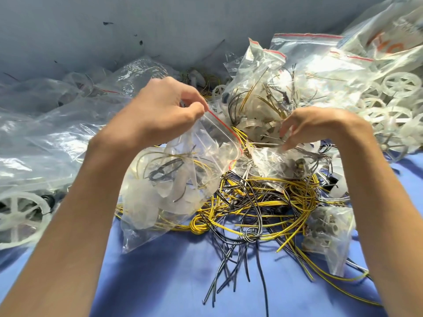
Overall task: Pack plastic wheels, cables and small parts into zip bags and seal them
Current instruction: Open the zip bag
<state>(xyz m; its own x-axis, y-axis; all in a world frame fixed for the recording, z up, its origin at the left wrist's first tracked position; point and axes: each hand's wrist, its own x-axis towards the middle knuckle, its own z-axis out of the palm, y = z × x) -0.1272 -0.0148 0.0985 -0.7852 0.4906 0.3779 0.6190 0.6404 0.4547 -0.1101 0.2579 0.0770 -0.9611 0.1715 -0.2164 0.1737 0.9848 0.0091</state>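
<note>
zip bag [183,175] is hanging just under the left hand [158,110], fingertips pinching its red-striped rim | right hand [315,126] is curling fingers, pinching the small parts packet [281,161] right below them | cables [263,202] are sprawling underneath both

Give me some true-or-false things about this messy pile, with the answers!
1. The left grip pinches the red-striped top of a clear plastic zip bag. True.
2. That bag is empty. False: thin cables and pale plastic parts show inside it.
3. The loose tangle of yellow and black cables lies on a green cloth. False: the cloth is blue.
4. White spoked plastic wheels are heaped at the far right. True.
</note>
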